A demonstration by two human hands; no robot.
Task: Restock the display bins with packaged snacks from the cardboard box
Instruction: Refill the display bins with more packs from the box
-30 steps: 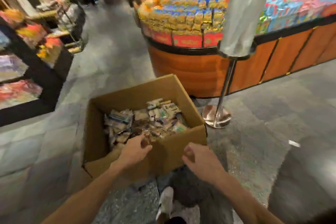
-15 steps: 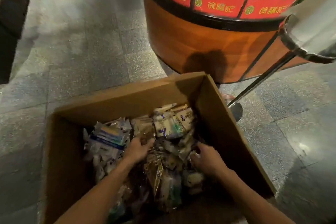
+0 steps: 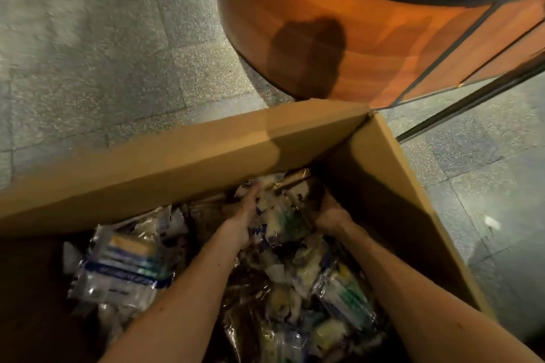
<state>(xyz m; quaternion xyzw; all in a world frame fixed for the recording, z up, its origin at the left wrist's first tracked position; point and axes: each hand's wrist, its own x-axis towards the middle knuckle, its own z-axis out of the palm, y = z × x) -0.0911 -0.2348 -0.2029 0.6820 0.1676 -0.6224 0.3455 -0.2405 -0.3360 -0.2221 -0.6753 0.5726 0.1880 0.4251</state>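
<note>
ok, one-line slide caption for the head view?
Left hand and right hand gather packaged snacks inside the cardboard box, beside a wooden display stand.

Bare forearms [image 3: 182,289], left hand [image 3: 240,222], right hand [image 3: 331,215]

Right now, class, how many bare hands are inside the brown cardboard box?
2. The left hand touches the clear-wrapped snack packets near the box's far corner; the right hand is just right of them.
</note>
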